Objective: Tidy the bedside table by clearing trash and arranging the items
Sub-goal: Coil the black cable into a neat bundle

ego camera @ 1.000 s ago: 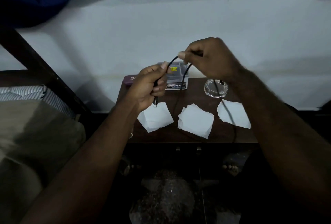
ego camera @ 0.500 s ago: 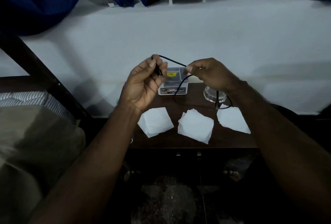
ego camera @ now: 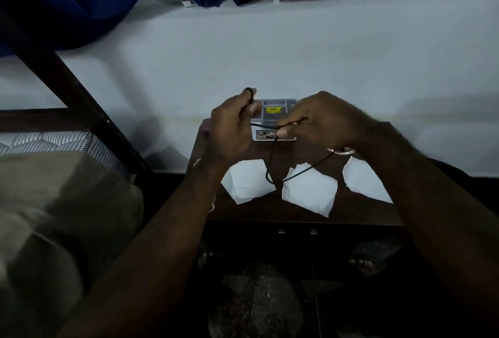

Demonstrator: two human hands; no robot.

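A thin black cable (ego camera: 270, 165) runs between both hands above the dark wooden bedside table (ego camera: 243, 209). My left hand (ego camera: 232, 129) is shut on one end, a small loop showing above its fingers. My right hand (ego camera: 321, 121) pinches the cable a little to the right, and the slack hangs down in a loop over the table. Three white paper pieces lie in a row near the front edge: left (ego camera: 248, 182), middle (ego camera: 310, 190), right (ego camera: 364, 182).
A small grey box with a yellow label (ego camera: 274, 111) stands at the table's back. A glass dish (ego camera: 345, 151) peeks out under my right wrist. The bed and pillow (ego camera: 54, 202) lie to the left, a white wall behind, blue cloth (ego camera: 81, 0) above.
The hands have come closer together over the table. More cable has been gathered in, and the slack now hangs in a shorter loop between them.
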